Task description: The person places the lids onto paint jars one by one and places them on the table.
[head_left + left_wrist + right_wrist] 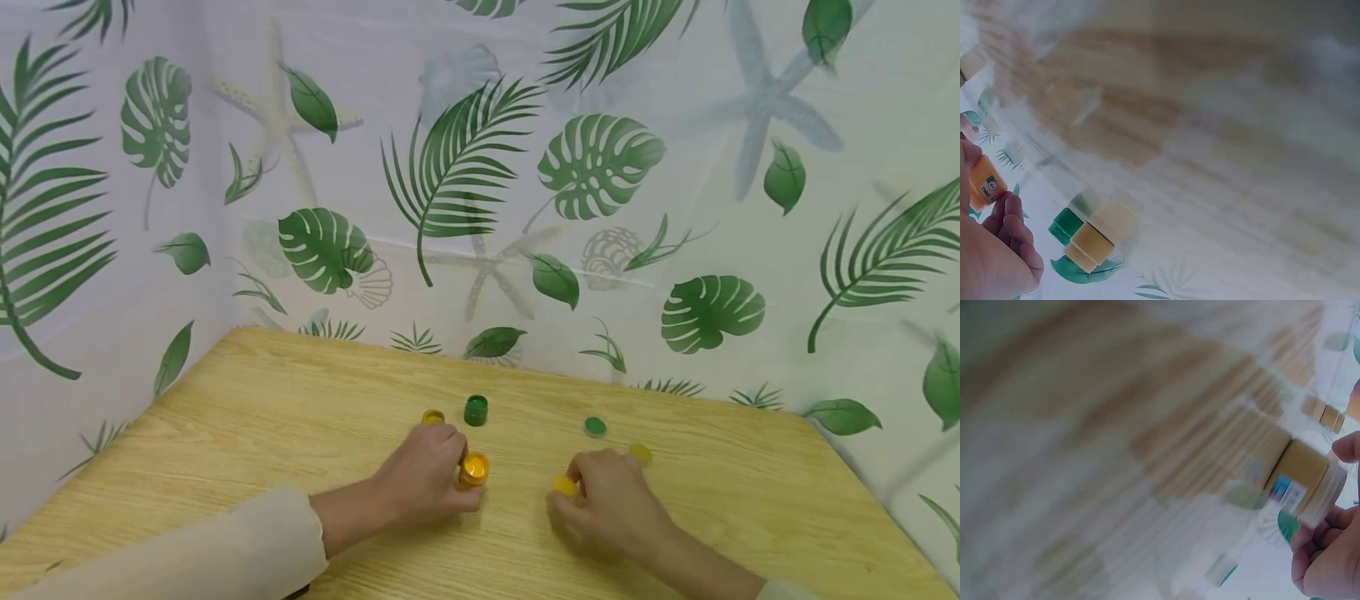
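Fingers of the left hand, centre of the head view, are curled round an orange jar; the jar is uncapped, with its mouth visible and orange contents showing, and the thumb lies along its near side. The left wrist view shows a printed label on this jar, at the far left of the frame; whether its base meets the table cannot be told. Fingers of the right hand, right of centre in the lower part of the head view, are bent, with thumb and index finger narrowed on an orange lid. In the right wrist view, a mustard-coloured container with a label stands just beside the right fingertips, at the right of the frame; contact between them cannot be confirmed. Beyond the left hand, a yellow jar stands partly hidden by the knuckles, with an uncapped green jar near it on the right. Beyond the right hand lie a green lid and, just beside the knuckles, a yellow lid, partly covered. All rest on a wood-grain table. A white backdrop printed with green leaves, starfish and shells fills the upper frame. Pale sleeves cover both forearms.
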### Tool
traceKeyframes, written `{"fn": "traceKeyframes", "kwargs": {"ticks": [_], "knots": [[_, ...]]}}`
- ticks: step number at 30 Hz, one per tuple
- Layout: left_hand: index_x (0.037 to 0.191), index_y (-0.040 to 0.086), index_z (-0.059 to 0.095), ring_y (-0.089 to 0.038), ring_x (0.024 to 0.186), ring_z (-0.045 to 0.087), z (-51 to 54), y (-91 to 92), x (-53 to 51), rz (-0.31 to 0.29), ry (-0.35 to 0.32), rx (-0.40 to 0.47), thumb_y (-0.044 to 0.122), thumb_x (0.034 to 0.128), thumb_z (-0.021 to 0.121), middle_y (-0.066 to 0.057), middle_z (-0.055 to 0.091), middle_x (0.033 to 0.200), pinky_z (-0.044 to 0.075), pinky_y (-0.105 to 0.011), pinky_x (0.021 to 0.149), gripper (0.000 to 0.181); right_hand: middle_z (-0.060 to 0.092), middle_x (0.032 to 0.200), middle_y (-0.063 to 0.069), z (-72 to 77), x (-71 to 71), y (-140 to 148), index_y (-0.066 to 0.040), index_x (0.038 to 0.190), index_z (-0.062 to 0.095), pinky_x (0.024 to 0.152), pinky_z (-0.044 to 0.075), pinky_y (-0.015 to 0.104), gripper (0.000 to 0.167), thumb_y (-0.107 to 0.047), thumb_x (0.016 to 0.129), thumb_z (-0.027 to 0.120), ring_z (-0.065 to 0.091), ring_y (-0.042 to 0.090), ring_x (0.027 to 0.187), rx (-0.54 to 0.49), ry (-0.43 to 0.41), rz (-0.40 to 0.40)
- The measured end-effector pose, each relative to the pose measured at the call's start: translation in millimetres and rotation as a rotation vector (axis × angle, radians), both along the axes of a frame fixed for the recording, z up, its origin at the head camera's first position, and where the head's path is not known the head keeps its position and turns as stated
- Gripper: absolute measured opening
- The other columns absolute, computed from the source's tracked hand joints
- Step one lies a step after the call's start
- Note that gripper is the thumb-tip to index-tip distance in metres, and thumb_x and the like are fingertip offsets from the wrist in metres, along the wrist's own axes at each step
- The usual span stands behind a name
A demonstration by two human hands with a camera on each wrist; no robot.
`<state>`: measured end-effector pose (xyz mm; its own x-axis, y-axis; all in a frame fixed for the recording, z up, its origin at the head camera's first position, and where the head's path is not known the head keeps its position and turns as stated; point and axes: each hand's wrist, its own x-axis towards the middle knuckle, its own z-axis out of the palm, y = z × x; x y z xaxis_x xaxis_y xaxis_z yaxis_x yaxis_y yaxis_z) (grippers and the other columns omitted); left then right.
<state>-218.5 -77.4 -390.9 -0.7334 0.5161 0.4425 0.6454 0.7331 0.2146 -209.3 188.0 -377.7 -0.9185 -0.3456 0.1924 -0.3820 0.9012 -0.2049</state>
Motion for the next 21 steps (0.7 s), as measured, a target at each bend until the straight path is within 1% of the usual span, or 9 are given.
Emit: {"fn": "traceKeyframes", "kwargs": {"ticks": [3, 7, 9, 10, 12, 13, 15, 18, 21], "knots": [[0.076, 0.008, 0.064, -0.004, 0.063, 0.046, 2.4, 0.8, 4.6, 0.002, -0.126, 0.065, 0.030, 0.0760, 0.075, 0.004, 0.058, 0.071, 0.044, -0.021, 0.064, 0.025, 0.053, 0.065, -0.010, -0.9, 2.7, -8.7, -0.015, 0.081, 0.067, 0.081, 0.041, 0.045, 0.022, -0.036, 0.082, 0.074, 0.049, 0.009, 0.071, 0.004, -0.024, 0.012], [0.073, 0.011, 0.059, -0.003, 0.057, 0.040, 4.7, 4.5, 14.6, 0.011, -0.304, 0.147, 0.026, 0.0767, 0.073, 0.007, 0.051, 0.066, 0.040, -0.017, 0.054, 0.020, 0.050, 0.067, -0.010, -1.6, 7.3, -20.0, -0.016, 0.082, 0.065, 0.080, 0.040, 0.041, 0.023, -0.037, 0.082, 0.074, 0.044, 0.009, 0.070, 0.010, -0.038, 0.047], [0.074, 0.012, 0.059, -0.003, 0.056, 0.039, 4.8, 7.0, 20.0, 0.005, -0.346, 0.156, 0.026, 0.0765, 0.073, 0.007, 0.049, 0.066, 0.039, -0.016, 0.053, 0.020, 0.050, 0.069, -0.009, -1.4, 10.3, -24.9, -0.016, 0.082, 0.065, 0.079, 0.039, 0.039, 0.024, -0.038, 0.081, 0.073, 0.043, 0.009, 0.070, 0.014, -0.029, 0.073], [0.074, 0.012, 0.059, -0.002, 0.056, 0.039, 4.6, 8.5, 22.1, 0.002, -0.354, 0.149, 0.027, 0.0765, 0.072, 0.008, 0.049, 0.066, 0.039, -0.016, 0.053, 0.020, 0.051, 0.070, -0.010, -1.3, 11.5, -27.2, -0.016, 0.082, 0.064, 0.079, 0.038, 0.038, 0.024, -0.039, 0.082, 0.072, 0.043, 0.009, 0.070, 0.018, -0.023, 0.088], [0.076, 0.012, 0.061, -0.002, 0.058, 0.042, 4.6, 10.6, 25.3, -0.008, -0.353, 0.125, 0.029, 0.0773, 0.072, 0.008, 0.050, 0.068, 0.041, -0.015, 0.053, 0.021, 0.050, 0.071, -0.010, -0.8, 14.0, -31.6, -0.018, 0.082, 0.062, 0.078, 0.036, 0.035, 0.023, -0.039, 0.083, 0.070, 0.042, 0.009, 0.071, 0.025, -0.002, 0.114], [0.077, 0.012, 0.061, -0.001, 0.059, 0.042, 4.4, 11.1, 26.1, -0.015, -0.334, 0.101, 0.031, 0.0780, 0.072, 0.009, 0.050, 0.068, 0.041, -0.015, 0.054, 0.022, 0.049, 0.071, -0.011, -0.6, 15.0, -33.3, -0.018, 0.082, 0.061, 0.077, 0.036, 0.033, 0.022, -0.039, 0.083, 0.069, 0.041, 0.008, 0.071, 0.033, 0.025, 0.131], [0.079, 0.012, 0.062, -0.001, 0.062, 0.043, 3.6, 11.3, 27.2, -0.026, -0.278, 0.044, 0.033, 0.0788, 0.072, 0.010, 0.050, 0.071, 0.041, -0.014, 0.057, 0.024, 0.046, 0.071, -0.013, -0.5, 16.6, -36.4, -0.020, 0.081, 0.059, 0.076, 0.034, 0.032, 0.019, -0.038, 0.084, 0.066, 0.039, 0.007, 0.071, 0.040, 0.069, 0.156], [0.079, 0.013, 0.062, -0.002, 0.064, 0.042, 1.8, 11.9, 26.3, -0.038, -0.189, -0.032, 0.036, 0.0800, 0.072, 0.011, 0.048, 0.071, 0.039, -0.016, 0.061, 0.026, 0.041, 0.071, -0.015, -2.1, 18.0, -37.0, -0.022, 0.081, 0.056, 0.075, 0.033, 0.029, 0.016, -0.035, 0.084, 0.065, 0.036, 0.006, 0.070, 0.041, 0.152, 0.186], [0.078, 0.014, 0.061, -0.002, 0.064, 0.040, -0.1, 11.9, 25.8, -0.045, -0.131, -0.077, 0.039, 0.0802, 0.071, 0.012, 0.045, 0.070, 0.036, -0.017, 0.063, 0.027, 0.040, 0.072, -0.015, -4.6, 17.8, -36.2, -0.022, 0.082, 0.054, 0.074, 0.032, 0.027, 0.017, -0.033, 0.082, 0.067, 0.034, 0.004, 0.071, 0.020, 0.237, 0.228]]}}
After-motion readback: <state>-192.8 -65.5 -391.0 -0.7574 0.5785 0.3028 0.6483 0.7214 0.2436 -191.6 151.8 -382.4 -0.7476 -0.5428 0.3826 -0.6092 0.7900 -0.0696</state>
